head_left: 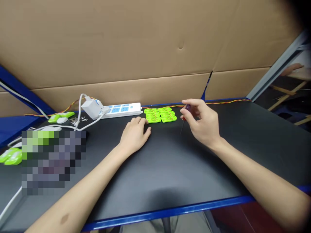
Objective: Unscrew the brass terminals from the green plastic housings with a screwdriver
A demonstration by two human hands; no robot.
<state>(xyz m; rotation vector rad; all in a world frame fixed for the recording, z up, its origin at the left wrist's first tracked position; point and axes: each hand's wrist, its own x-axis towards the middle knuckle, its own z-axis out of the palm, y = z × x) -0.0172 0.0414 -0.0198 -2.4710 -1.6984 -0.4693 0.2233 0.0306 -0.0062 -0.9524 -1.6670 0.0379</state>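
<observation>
My right hand (pixel 202 121) is raised over the table, its fingers closed on the dark reddish handle of a screwdriver (pixel 181 127). The thin shaft points down towards the tabletop. To its left, several bright green plastic shells (pixel 168 114) lie in two columns, with small red and metallic parts inside them. Palm down on the black table (pixel 170 155) rests my left hand (pixel 134 134), thumb apart and nothing held. Its fingertips are beside the nearest left shell; whether they touch it I cannot tell.
Behind my left hand lies a white power strip (pixel 123 109) with a white adapter (pixel 91 108) and cables. Green-and-white pieces (pixel 57 118) and small scattered parts (pixel 79 120) are at the left, near a pixelated patch. A cardboard wall (pixel 155 48) closes the back.
</observation>
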